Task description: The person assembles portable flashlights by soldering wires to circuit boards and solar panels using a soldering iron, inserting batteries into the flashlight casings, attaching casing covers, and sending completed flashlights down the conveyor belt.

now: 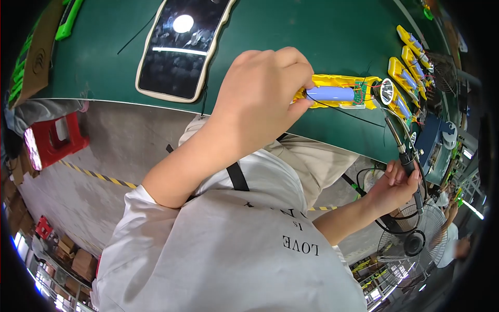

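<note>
My left hand [267, 96] is closed at the near end of an opened yellow flashlight housing [332, 79] on the green bench. Inside the housing lie a blue cylindrical battery [331, 93] and a small green circuit board [359, 93] with thin wires. A round reflector [386, 92] sits at its far end. One dark wire runs from my left fingertips, whose exact grip is partly hidden. My right hand [397, 184] grips a soldering iron [408, 161] by its black handle, its metal tip pointing up toward the bench edge, apart from the housing.
A phone [176, 57] in a pale case lies on the green bench [260, 26]. Several more yellow housings with blue batteries [408, 73] are at the right. A cardboard box [39, 62] with green pieces stands far left. A fan [413, 242] and a red stool [60, 138] are below bench level.
</note>
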Demonstrator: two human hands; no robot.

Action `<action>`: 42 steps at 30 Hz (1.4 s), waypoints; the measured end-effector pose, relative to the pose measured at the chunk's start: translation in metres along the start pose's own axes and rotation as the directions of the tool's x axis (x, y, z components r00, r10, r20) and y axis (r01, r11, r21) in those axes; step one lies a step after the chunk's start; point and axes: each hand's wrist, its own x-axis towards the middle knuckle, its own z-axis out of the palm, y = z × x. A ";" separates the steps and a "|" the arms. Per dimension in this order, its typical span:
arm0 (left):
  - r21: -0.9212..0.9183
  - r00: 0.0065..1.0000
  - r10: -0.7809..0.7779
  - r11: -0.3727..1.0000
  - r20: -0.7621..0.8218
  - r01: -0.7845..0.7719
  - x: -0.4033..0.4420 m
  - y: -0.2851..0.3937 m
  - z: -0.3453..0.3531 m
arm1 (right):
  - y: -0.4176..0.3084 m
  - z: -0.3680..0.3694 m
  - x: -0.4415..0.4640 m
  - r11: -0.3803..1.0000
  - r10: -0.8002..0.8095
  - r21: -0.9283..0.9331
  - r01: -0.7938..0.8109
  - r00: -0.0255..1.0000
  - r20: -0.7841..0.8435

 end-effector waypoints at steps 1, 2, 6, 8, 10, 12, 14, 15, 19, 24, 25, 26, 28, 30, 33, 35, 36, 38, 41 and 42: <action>-0.003 1.000 -0.007 1.000 -0.004 0.007 0.000 -0.002 0.001 | -0.001 0.000 0.000 1.000 0.002 -0.004 -0.002 1.000 0.008; -0.030 1.000 0.000 1.000 -0.007 0.000 -0.001 -0.003 0.003 | -0.001 0.001 0.000 1.000 0.010 0.007 -0.011 0.999 0.042; -0.013 0.996 0.057 0.998 -0.061 -0.058 -0.002 -0.004 0.004 | -0.003 0.005 0.002 1.000 0.020 0.014 -0.022 0.992 0.125; 0.001 0.996 0.062 0.998 -0.067 -0.062 -0.001 -0.004 0.004 | -0.003 0.006 0.003 1.000 0.019 0.014 -0.021 0.993 0.120; 0.014 0.995 0.067 0.998 -0.072 -0.067 -0.002 -0.006 0.005 | -0.004 0.007 0.003 1.000 0.016 0.016 -0.018 0.993 0.115; -0.015 0.985 0.099 0.995 -0.139 -0.102 -0.003 -0.011 0.007 | -0.004 0.007 0.002 0.999 0.024 0.031 -0.027 0.993 0.118; -0.025 0.982 0.101 0.994 -0.159 -0.107 -0.004 -0.013 0.006 | -0.004 0.008 0.002 0.999 0.019 0.028 -0.023 0.994 0.110; -0.035 0.979 0.103 0.993 -0.177 -0.111 -0.005 -0.013 0.006 | -0.005 0.007 0.002 1.000 0.017 0.025 -0.019 0.995 0.101; -0.028 0.982 0.112 0.993 -0.155 -0.117 -0.003 -0.013 0.001 | -0.005 0.006 0.003 0.998 0.029 0.054 -0.035 0.994 0.108; 0.001 0.996 -0.070 0.998 -0.046 0.070 0.005 -0.012 -0.005 | -0.005 0.006 0.002 0.999 0.007 0.039 -0.010 0.996 0.094; -0.019 0.995 -0.089 0.996 -0.051 0.089 0.006 -0.014 -0.005 | -0.005 0.005 0.002 0.999 0.008 0.036 -0.011 0.996 0.093; -0.038 0.992 -0.109 0.994 -0.056 0.107 0.006 -0.014 -0.005 | -0.004 0.005 0.001 0.999 0.015 0.051 -0.019 0.996 0.085; -0.061 0.991 -0.129 0.990 -0.047 0.126 0.006 -0.015 -0.004 | -0.003 0.004 0.001 0.997 0.022 0.066 -0.027 0.997 0.078; -0.045 0.993 -0.102 0.994 -0.056 0.099 0.007 -0.017 -0.002 | -0.002 0.003 0.002 0.998 0.030 0.058 -0.035 0.995 0.091; 0.008 0.994 -0.095 0.995 -0.059 0.096 0.005 -0.014 -0.004 | -0.003 0.004 0.001 0.999 0.028 0.042 -0.034 0.991 0.129; -0.010 0.994 -0.085 0.996 -0.070 0.084 0.005 -0.013 -0.004 | -0.003 0.007 0.001 0.999 0.028 0.038 -0.032 0.994 0.107; -0.030 0.994 -0.076 0.997 -0.078 0.073 0.005 -0.013 -0.004 | -0.004 0.008 0.000 0.999 0.030 0.033 -0.033 0.996 0.084; -0.045 0.994 -0.081 0.996 -0.073 0.077 0.005 -0.012 -0.005 | -0.004 0.010 -0.001 0.998 0.038 0.041 -0.041 0.996 0.078; -0.061 0.995 -0.067 0.996 -0.070 0.063 0.004 -0.013 -0.006 | -0.002 0.009 0.001 0.997 0.045 0.052 -0.049 0.996 0.078; -0.063 0.996 -0.052 0.997 -0.070 0.047 0.004 -0.013 -0.005 | -0.002 0.008 0.002 0.997 0.047 0.052 -0.051 0.995 0.083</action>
